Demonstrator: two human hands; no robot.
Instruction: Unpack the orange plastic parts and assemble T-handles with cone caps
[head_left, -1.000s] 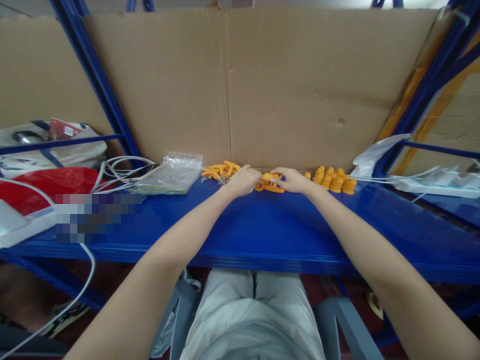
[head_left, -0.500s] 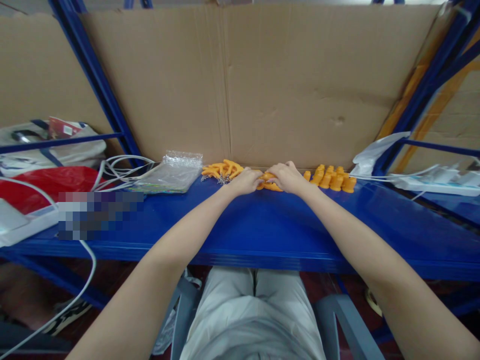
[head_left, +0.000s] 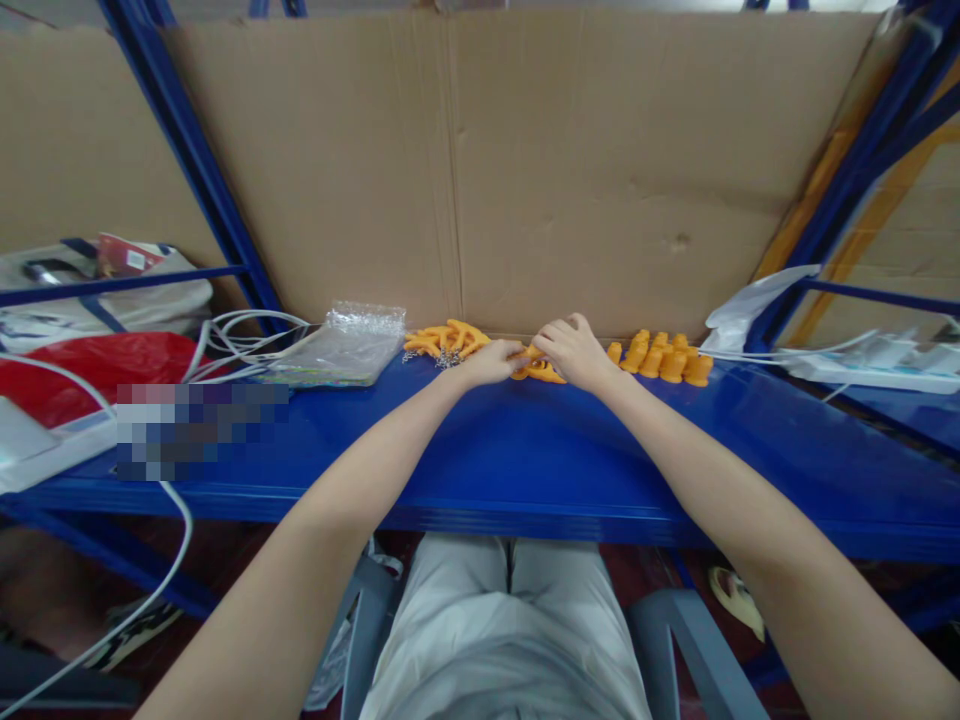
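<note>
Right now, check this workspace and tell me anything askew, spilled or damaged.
The cardboard panel has a small dent right of centre, and a white cable droops over the blue table's front edge, where it might snag. No spill shows.

I see all this through one camera worn on my head, above my lap [head_left: 502,610] on the near side of the table [head_left: 547,450]. It faces forward across the table and tips down, taking in the cardboard [head_left: 540,170] upright behind it. My arms [head_left: 352,480] start large, on the table's near side, and narrow toward its back, where my left hand [head_left: 491,362] and right hand [head_left: 576,352] look small, near the middle of the view.
</note>
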